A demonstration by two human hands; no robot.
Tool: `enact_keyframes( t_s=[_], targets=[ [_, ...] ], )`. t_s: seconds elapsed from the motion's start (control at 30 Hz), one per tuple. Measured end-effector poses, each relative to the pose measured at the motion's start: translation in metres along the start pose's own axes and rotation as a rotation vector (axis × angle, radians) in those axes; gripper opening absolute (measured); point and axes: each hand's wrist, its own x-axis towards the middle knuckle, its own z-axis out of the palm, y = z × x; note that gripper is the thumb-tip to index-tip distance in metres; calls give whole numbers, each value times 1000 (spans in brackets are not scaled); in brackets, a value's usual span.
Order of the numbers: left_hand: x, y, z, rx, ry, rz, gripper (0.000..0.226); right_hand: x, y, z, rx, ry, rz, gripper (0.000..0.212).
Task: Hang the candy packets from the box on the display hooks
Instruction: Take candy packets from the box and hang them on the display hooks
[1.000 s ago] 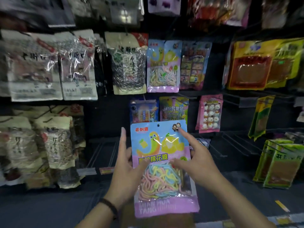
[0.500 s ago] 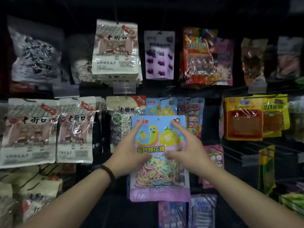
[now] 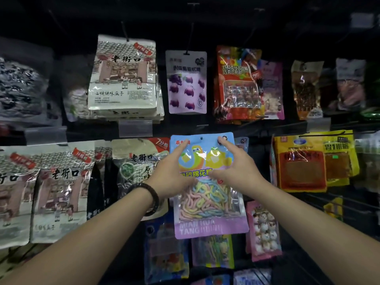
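Candy packet (image 3: 207,202), before the middle display row, is gripped by the left hand (image 3: 174,173) at its nine o'clock edge, the right hand (image 3: 236,171) at three. Its hang hole (image 3: 201,138) at twelve may miss the unseen hook, dropping it.

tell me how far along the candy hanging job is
Done: a matching packet seems to hang just behind. In hand: the left hand and right hand both hold the worm candy packet raised; whether its hole is on a hook yet is unclear. Left: unknown, the box is out of view.
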Motion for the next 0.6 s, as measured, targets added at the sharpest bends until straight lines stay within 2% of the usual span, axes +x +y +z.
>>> enact_keyframes(
  t_s=[0.2, 0.3, 0.43, 0.6],
  targets=[
    [13, -18, 1, 108, -48, -61, 115, 23, 9, 6, -195, -76, 21, 109],
    [26, -27, 5, 176, -92, -168, 121, 36, 9, 16, -271, -139, 95, 109],
    [45, -28, 12, 146, -163, -281, 116, 52, 9, 26, -286, -211, 193, 118],
    [51, -34, 16, 215, -136, -332, 119, 58, 10, 26, -278, -256, 246, 117]
  ],
)
